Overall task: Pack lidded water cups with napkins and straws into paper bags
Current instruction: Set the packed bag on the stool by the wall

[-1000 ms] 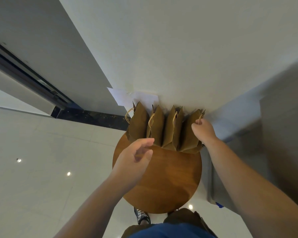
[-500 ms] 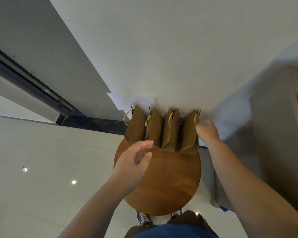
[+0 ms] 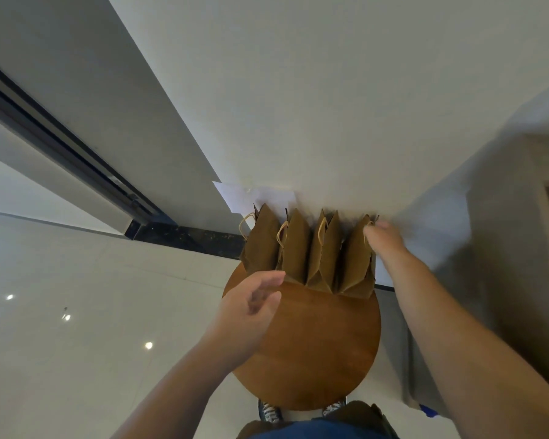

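A: Where are the paper bags (image 3: 308,258)?
B: Four in a row on the far edge of the table (image 3: 314,350), tops against the white wall (image 3: 330,90). Upright, side by side, touching at the bases.
A: Material?
B: Matte brown kraft paper with creased gussets, tops pinched to points. Pale twisted-cord handles (image 3: 279,237) loop off the tops. The table is a round disc of warm brown wood, smooth, with faint grain and a thin rim.
A: Hands?
B: Right hand (image 3: 385,237) is at the top of the rightmost bag (image 3: 355,261), fingers (image 3: 370,231) curled on its rim by the handle. It's motion-blurred, so I can't tell if they pinch paper or cord. Left hand (image 3: 251,308) hangs over the table's left edge, just in front of the leftmost bag (image 3: 262,242). Its fingers are loose, slightly spread, holding nothing.
A: Room to move?
B: Bare wood runs from the bag bases to the near rim, over half the disc. Left of the table is glossy pale floor (image 3: 76,327) tile with light spots reflected in it. The right side is tight. A grey cabinet (image 3: 504,264) stands just beside the rim, and the right forearm crosses over that gap. Patterned shoes (image 3: 268,411) show under the near rim.
A: Behind the bags?
B: White paper sheets (image 3: 254,194) flat on the wall, lower edges hidden by the leftmost bag.
A: Print, logos?
B: Bag faces show plain brown. The sheets are too small to read.
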`<state>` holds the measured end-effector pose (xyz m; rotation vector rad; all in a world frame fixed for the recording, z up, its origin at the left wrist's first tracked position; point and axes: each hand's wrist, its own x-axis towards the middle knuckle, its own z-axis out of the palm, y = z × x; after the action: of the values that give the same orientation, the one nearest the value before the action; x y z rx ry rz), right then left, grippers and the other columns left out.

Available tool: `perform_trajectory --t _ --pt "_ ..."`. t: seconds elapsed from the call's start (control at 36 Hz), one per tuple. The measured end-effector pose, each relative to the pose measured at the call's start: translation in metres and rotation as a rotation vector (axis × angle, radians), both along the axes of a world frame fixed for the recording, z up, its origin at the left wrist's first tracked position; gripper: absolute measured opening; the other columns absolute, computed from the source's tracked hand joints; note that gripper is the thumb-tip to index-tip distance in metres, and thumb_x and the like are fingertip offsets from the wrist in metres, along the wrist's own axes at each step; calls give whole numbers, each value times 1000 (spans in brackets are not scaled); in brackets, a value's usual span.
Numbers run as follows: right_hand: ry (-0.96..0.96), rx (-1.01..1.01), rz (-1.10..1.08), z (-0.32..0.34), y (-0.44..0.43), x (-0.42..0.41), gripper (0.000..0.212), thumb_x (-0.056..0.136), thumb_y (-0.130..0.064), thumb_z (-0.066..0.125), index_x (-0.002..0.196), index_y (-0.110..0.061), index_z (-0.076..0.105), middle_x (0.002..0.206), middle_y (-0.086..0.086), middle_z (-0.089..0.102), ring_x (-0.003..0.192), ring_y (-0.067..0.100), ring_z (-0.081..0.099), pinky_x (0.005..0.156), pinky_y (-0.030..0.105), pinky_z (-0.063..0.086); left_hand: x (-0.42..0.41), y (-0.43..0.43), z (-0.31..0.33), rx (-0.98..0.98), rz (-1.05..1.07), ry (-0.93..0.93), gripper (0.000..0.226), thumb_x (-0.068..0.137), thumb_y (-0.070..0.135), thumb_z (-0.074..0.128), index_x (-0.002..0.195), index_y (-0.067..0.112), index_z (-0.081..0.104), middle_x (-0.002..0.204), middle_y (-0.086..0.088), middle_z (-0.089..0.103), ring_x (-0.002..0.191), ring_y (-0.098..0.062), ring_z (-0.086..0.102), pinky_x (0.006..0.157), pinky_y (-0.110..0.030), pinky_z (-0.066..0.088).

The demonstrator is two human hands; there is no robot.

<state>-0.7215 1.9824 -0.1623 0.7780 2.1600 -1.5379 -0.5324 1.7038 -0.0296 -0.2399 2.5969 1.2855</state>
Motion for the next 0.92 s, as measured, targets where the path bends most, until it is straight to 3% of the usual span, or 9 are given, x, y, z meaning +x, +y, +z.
perform_trajectory --t 0.06,0.14,0.33,0.42,0.53,0.61,0.72,0.81,0.92 --pt "-46 -34 14 -2 -8 -5 41 96 -22 60 134 -10 60 121 14 64 110 33 61 88 41 46 2 -4 3 0 15 1 31 106 33 62 131 52 62 126 33 66 119 15 58 90 -7 50" --pt "-143 -112 -26 -7 -13 -10 31 99 -23 57 124 -8 66 108 11 69 97 25 61 94 41 46 3 -9 5 18 37 -5 32 106 32 61 129 55 62 125 36 66 118 16 58 94 -13 50" --pt "-181 239 159 16 6 -10 18 94 -25 48 84 -11 53 94 14 61 76 26 54 62 34 43 -1 -11 -5 7 20 13 32 106 36 60 131 56 59 123 41 63 117 19 56 90 -10 47" --pt "-238 389 254 25 15 -8 33 96 -38 49 108 -11 63 110 15 67 97 33 63 87 41 55 -7 -6 -12 7 -5 32 32 105 40 61 132 59 57 122 41 64 117 19 57 80 0 47" --pt "-311 584 564 40 13 -7 59 102 -48 41 146 -12 58 148 17 56 133 40 54 116 48 42 -17 5 -19 53 -45 34 36 104 40 63 132 61 55 124 41 64 118 16 58 82 4 45" --pt "-367 714 741 53 6 -3 53 93 -43 43 122 -6 67 129 19 62 116 39 60 105 46 44 -22 11 -21 88 -70 35 36 105 39 62 131 62 55 122 39 65 115 13 60 82 1 48" --pt "-441 982 803 61 3 5 51 93 -49 43 135 -27 61 147 7 57 131 35 54 105 44 42 -29 15 -19 155 -79 30 34 105 39 62 131 61 57 121 36 66 115 12 62 82 4 44" --pt "-451 1114 888 65 1 11 34 89 -40 41 106 -27 68 125 4 62 114 31 58 93 41 39 -32 14 -17 192 -72 29 34 105 39 62 133 58 57 120 35 68 113 10 65 83 3 44" --pt "-509 1064 1048 60 -7 13 40 98 -26 44 129 -17 68 138 8 64 123 33 61 106 43 48 -33 10 -19 221 -65 23 35 105 38 62 133 58 57 119 34 69 111 8 67 83 2 46"
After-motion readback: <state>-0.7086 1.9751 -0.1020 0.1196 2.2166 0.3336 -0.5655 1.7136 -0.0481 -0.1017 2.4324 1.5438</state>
